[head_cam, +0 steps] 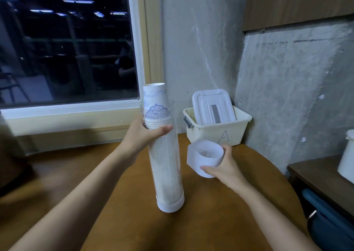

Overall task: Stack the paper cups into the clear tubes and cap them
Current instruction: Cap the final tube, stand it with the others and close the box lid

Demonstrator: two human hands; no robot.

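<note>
A tall clear tube [168,166] stands upright on the wooden table [220,212], with a white cap on its bottom end. It is filled with stacked white paper cups [156,105]; the topmost, bearing a blue pattern, sticks out above the rim. My left hand [145,132] grips the tube near its top. To the right of the tube, my right hand [224,164] holds a white translucent cap [206,157] just above the table, its open side facing up.
A cream plastic bin [216,130] marked "A" stands in the back corner, its white lid [212,107] leaning inside it. A concrete wall and a dark window lie behind. A lower dark shelf [321,176] with a white container [347,155] sits at the right.
</note>
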